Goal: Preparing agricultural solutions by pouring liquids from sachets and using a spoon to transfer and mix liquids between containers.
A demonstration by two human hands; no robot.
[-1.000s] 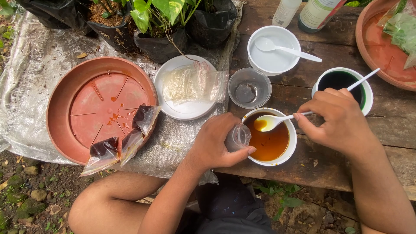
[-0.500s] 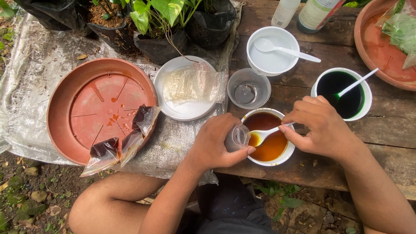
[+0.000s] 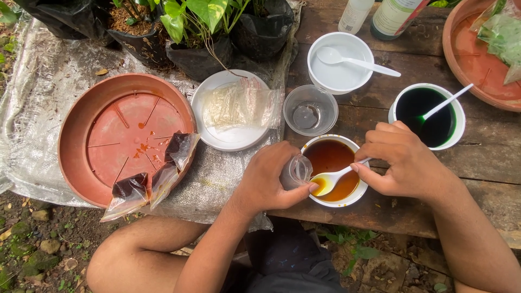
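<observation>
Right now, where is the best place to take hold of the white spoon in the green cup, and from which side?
Take the spoon by its handle end, which sticks out past the green cup's upper right rim. Come from that side: the bowl end is sunk in dark liquid, the handle leans free.

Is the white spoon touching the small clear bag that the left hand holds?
Touching. In the head view the tip of the white spoon meets the mouth of the small clear bag, with no gap visible.

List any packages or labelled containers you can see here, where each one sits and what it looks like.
Small clear bag: left hand, at orange bowl.
Clear bags: flat on white plate.
Dark filled bags: terracotta saucer rim.
Two labelled bottles: top edge, cropped.
Green-filled bag: top right.
</observation>
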